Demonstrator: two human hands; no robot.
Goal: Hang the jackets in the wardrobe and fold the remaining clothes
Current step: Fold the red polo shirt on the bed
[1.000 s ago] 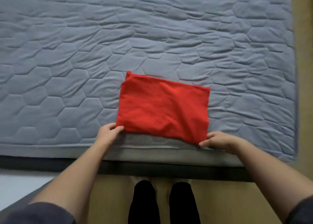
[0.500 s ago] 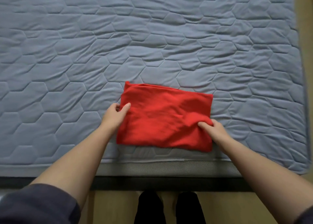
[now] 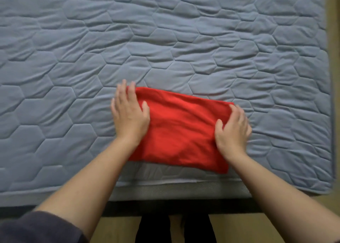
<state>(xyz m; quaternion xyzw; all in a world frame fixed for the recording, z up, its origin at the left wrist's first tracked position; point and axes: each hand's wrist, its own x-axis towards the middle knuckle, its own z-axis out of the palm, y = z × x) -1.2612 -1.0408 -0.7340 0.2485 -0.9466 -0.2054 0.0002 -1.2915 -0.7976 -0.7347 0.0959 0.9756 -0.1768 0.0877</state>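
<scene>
As the left hand point(image 3: 128, 117) and right hand point(image 3: 232, 130) lie flat, fingers spread, the folded red garment point(image 3: 184, 132) stretches between them on the bed point(image 3: 184, 40), its ends under their palms. This fold seems nearly done. The next move likely calls for smoothing, then lifting it aside.

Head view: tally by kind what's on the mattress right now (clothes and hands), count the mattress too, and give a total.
Red folded garment: 1
Hands: 2, the left hand on the garment's left edge and the right hand on its right edge
Grey quilted mattress: 1
Total: 4
</scene>
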